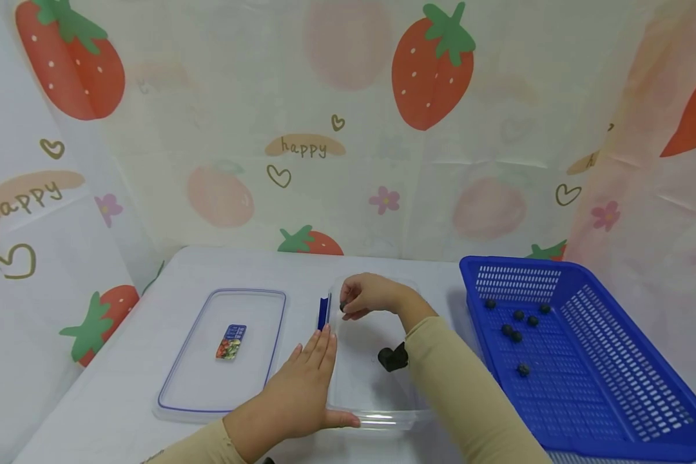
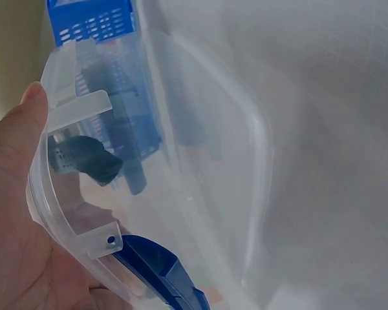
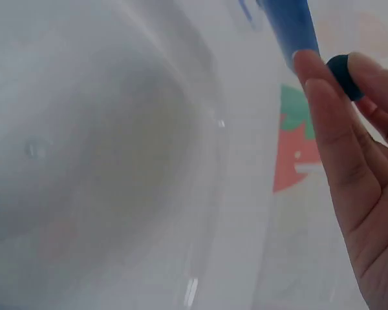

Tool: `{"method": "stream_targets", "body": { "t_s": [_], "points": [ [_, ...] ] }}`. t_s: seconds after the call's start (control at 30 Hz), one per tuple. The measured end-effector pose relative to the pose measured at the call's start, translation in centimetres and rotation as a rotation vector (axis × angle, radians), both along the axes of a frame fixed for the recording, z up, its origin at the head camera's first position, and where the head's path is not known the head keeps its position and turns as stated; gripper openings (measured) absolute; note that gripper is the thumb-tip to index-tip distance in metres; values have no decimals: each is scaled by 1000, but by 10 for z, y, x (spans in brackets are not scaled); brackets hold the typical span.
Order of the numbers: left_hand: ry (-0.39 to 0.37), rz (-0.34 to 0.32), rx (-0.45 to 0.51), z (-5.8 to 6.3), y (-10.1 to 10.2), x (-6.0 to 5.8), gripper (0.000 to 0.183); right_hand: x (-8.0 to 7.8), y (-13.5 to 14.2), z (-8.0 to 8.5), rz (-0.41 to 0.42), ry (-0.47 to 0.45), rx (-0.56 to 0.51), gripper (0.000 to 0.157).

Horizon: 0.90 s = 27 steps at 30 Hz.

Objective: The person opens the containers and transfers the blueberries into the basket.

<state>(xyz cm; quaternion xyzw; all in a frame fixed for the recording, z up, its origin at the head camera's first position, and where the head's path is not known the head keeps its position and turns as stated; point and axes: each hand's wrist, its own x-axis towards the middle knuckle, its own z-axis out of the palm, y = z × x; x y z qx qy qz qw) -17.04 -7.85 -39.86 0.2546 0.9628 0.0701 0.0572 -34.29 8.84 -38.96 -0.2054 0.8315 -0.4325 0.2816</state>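
In the head view a clear plastic box (image 1: 377, 419) with a blue latch (image 1: 323, 313) stands in the middle of the table. My left hand (image 1: 301, 386) rests along its left side, fingers straight and thumb stretched over the front rim. The left wrist view shows that thumb (image 2: 29, 113) against the box's rim. Over the far left part of the box, my right hand (image 1: 371, 295) pinches a small dark ball (image 3: 341, 76) between thumb and fingertips. A black device (image 1: 391, 358) sits under the right sleeve, overlapping the box.
On the right, a blue perforated basket (image 1: 580, 412) holds several small dark balls (image 1: 512, 332). A clear lid (image 1: 194, 380) with a blue seal and a colourful label (image 1: 231, 341) lies left of the box. Strawberry-patterned cloth (image 1: 354, 161) hangs behind the white table.
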Motion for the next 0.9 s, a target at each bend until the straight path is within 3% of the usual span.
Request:
{"method": "stream_targets", "body": {
  "t_s": [0.27, 0.5, 0.73, 0.9],
  "points": [
    [4, 2, 0, 0, 0, 0, 120, -1, 24, 31, -22, 53, 18, 11],
    [11, -3, 0, -1, 0, 1, 120, 0, 62, 59, 3, 88, -108, 12],
    [7, -2, 11, -1, 0, 1, 118, 4, 107, 74, -60, 106, -165, 18],
    [11, -2, 8, -1, 0, 1, 118, 10, 133, 83, -88, 164, -122, 22]
  ]
}}
